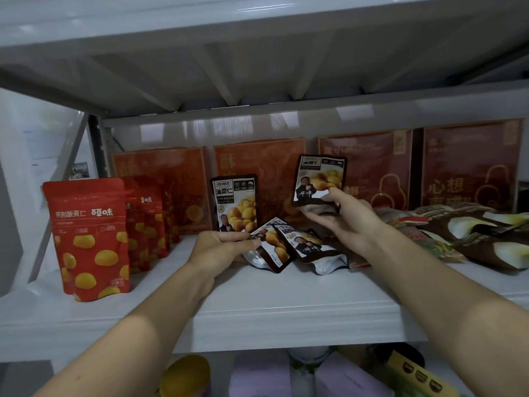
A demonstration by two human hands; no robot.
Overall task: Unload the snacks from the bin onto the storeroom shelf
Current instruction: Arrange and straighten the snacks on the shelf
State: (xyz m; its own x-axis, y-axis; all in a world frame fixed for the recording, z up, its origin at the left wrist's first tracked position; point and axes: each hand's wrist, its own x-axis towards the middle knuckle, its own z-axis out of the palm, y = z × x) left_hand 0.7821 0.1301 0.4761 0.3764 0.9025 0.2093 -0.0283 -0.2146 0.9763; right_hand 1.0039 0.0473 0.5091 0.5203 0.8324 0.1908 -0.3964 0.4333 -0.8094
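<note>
Now both hands are at the white shelf. The left hand holds with curled fingers the bottom of a dark chestnut pouch that stands upright. The right hand pinches another dark chestnut pouch at its lower edge, raised above the shelf. Between the hands two more such pouches lie flat. Red chestnut bags stand at the left, orange boxes behind.

The left hand holds a dark snack pack upright by its bottom on the white shelf; the right hand holds up a second dark pack; two more dark packs lie flat between the hands; red bags stand at the left.
</note>
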